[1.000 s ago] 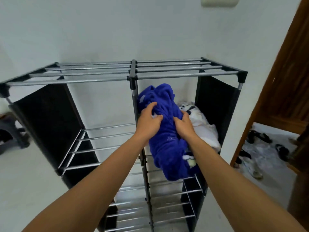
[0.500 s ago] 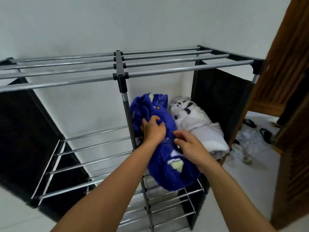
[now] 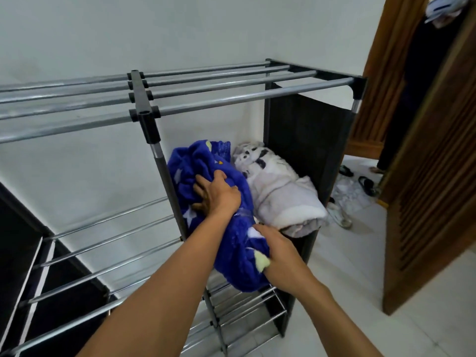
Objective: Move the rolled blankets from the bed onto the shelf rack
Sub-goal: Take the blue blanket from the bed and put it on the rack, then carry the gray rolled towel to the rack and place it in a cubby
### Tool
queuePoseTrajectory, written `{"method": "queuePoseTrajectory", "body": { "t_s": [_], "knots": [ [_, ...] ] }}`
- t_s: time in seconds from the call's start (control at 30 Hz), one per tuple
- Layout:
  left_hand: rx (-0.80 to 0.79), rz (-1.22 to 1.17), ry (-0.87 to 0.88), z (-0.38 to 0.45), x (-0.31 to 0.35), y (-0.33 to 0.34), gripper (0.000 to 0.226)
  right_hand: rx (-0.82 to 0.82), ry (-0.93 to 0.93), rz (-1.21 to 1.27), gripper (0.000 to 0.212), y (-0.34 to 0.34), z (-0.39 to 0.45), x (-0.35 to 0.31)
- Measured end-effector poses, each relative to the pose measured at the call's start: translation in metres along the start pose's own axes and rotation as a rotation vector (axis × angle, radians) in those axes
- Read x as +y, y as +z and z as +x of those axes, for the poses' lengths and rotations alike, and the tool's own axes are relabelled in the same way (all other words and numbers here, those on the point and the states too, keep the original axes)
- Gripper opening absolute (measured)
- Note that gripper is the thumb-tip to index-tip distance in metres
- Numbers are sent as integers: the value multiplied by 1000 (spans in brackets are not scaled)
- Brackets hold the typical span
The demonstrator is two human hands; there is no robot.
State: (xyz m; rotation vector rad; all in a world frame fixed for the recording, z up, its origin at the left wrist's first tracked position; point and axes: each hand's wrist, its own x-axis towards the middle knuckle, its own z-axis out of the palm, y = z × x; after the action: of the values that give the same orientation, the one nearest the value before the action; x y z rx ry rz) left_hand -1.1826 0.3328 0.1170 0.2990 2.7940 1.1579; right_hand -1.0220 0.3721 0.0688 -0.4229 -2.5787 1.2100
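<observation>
Blue blanket (image 3: 206,161) gripped, 2 hands; white blanket (image 3: 280,191) beside

No readable text, labels, brands or numbers anywhere in view.
</observation>
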Motion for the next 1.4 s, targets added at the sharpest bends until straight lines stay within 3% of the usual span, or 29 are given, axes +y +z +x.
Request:
{"method": "queuePoseTrajectory", "body": {
  "t_s": [0.23, 0.43, 0.57, 0.67, 0.8, 1.0, 1.13, 1.23, 1.4],
  "knots": [
    [-15, 52, 54, -12, 2, -8, 39, 17, 54, 18, 44, -10, -11, -4],
    [16, 94, 344, -72, 26, 0, 45, 164, 225, 45, 44, -43, -66, -1],
    [-9, -11, 632, -147, 53, 15, 31, 352, 369, 34, 42, -73, -139, 7],
    [-298, -125, 898, -228, 65, 34, 18, 559, 483, 33, 39, -94, -224, 13],
    [-806, 110, 1188, -363, 58, 74, 18, 905, 704, 32, 34, -108, -376, 18],
    [-1308, 179, 1475, -593, 32, 108, 20, 1388, 1101, 57, 26, -68, -641, -19],
    [-1590, 234, 1661, -741, -4, 109, 22, 1733, 1291, 85, 17, -20, -769, -65],
    [-1802, 345, 1720, -834, -34, 107, 15, 1899, 1411, 177, 17, 23, -832, -88],
    [-2087, 516, 1607, -952, -77, 120, 18, 2124, 1523, 306, 20, 58, -915, -94]
  ]
}}
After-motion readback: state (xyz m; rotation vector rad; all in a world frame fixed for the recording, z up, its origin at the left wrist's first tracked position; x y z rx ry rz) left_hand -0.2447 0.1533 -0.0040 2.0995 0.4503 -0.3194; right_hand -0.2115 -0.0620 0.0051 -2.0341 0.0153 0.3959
